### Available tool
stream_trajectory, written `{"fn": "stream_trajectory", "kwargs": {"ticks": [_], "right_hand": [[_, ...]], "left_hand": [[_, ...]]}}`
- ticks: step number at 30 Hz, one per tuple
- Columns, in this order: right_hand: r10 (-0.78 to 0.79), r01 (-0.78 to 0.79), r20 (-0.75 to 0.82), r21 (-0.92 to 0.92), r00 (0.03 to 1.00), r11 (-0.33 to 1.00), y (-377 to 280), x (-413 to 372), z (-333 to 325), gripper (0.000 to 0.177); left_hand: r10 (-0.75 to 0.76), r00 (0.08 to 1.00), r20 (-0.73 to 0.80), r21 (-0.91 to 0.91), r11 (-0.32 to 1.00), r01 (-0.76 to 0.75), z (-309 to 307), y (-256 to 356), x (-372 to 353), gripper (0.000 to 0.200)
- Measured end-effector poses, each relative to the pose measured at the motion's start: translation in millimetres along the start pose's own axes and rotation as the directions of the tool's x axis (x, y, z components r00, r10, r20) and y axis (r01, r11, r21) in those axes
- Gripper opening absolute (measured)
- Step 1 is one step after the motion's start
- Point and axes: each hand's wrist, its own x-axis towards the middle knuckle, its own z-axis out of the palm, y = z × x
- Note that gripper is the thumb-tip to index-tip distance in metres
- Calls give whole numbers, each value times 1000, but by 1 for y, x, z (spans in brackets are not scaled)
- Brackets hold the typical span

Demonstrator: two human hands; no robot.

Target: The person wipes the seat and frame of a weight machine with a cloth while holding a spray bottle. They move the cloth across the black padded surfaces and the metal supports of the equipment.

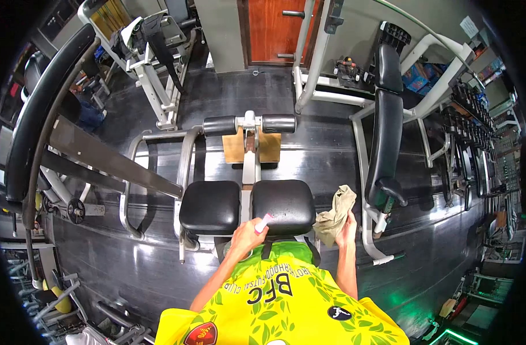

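Observation:
My left hand [248, 237] is closed around a spray bottle with a white and pink head [263, 223]; most of its body is hidden by the hand. The nozzle sits over the near edge of the right black seat pad [283, 201], where small wet-looking specks show on the surface. My right hand [347, 230] grips a crumpled khaki cloth [335, 217], held just right of that pad. Beside it lies the left black seat pad [210, 205], with a metal bar between the two.
Two padded rollers [219, 125] stand ahead on the machine's post. A long black bench [385, 138] rises at the right, and a large padded machine arm [47, 115] at the left. Dumbbell racks [470, 115] line the far right. A wooden door [279, 31] is at the back.

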Motion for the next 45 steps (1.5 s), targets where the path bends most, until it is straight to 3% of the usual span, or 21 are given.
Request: {"fn": "stream_trajectory", "kwargs": {"ticks": [2, 5, 12, 14, 16, 18, 20, 22, 26, 30, 32, 34, 35, 37, 39, 40, 41, 42, 45], "right_hand": [[15, -14, -15, 53, 1000, 998, -3, -4, 11, 38], [-6, 8, -64, 32, 998, 999, -2, 6, 7, 38], [-8, 8, -74, 2, 997, 1000, -10, 18, 14, 39], [9, -8, -45, 25, 999, 1000, -11, 25, 6, 40], [-1, 2, -61, 26, 998, 1000, -11, 30, 3, 39], [-13, 15, -76, 28, 997, 999, -11, 38, 3, 39], [-100, 81, -128, -147, 987, 986, -11, 48, 4, 40], [-247, 177, -78, -495, 966, 850, -6, 71, -9, 44], [-262, 206, 67, -809, 963, 550, -2, 108, -3, 49], [-249, 195, 148, -965, 957, 174, 20, 157, -3, 50], [-204, 196, 181, -979, 962, 55, 37, 187, -10, 50], [-72, 122, 130, -987, 989, -102, 48, 199, 6, 49], [-62, 125, 132, -987, 989, -102, 56, 205, 15, 49], [116, 251, 231, -944, 966, -214, 76, 218, 28, 46], [258, 422, 362, -874, 896, -239, 105, 231, 42, 44], [310, 541, 478, -826, 822, -157, 123, 233, 51, 42], [342, 578, 498, -794, 797, -190, 149, 234, 64, 42], [377, 580, 510, -809, 774, -98, 161, 221, 89, 43], [468, 667, 540, -728, 700, -158, 199, 220, 107, 42]], "left_hand": [[-23, 1000, -2, 11, 1000, 23, -6, 1, 0, 27], [-43, 999, -18, 49, 998, 43, -10, 4, 4, 25], [25, 996, 88, -88, 996, -18, 2, 33, 23, 27], [75, 991, 112, 30, 996, -78, 9, 35, 30, 28], [80, 991, 104, 36, 996, -85, 6, 38, 31, 29], [22, 997, 78, 41, 999, -25, -1, 37, 32, 29], [-19, 998, 64, 27, 999, 17, -9, 28, 33, 28], [-63, 997, 51, 13, 998, 62, -16, 19, 33, 28], [-71, 996, 47, 48, 996, 69, -15, 7, 38, 25], [-26, 998, 51, -28, 999, 27, -12, 20, 43, 24], [-12, 999, 44, -55, 998, 14, -14, 22, 41, 24], [-33, 998, 60, -85, 996, 38, -16, 19, 38, 24], [-45, 998, 40, -148, 988, 51, -14, 11, 36, 24], [-72, 997, 36, -201, 977, 78, -17, -1, 27, 24], [-77, 997, -7, -221, 973, 73, -24, -7, 19, 24], [-81, 997, -7, -222, 972, 78, -24, -12, 15, 24], [-94, 995, -21, -221, 971, 87, -23, -18, 13, 24], [-106, 994, -35, -222, 970, 95, -24, -21, 12, 25], [-105, 993, -60, -235, 968, 89, -24, -20, 13, 26]]}}
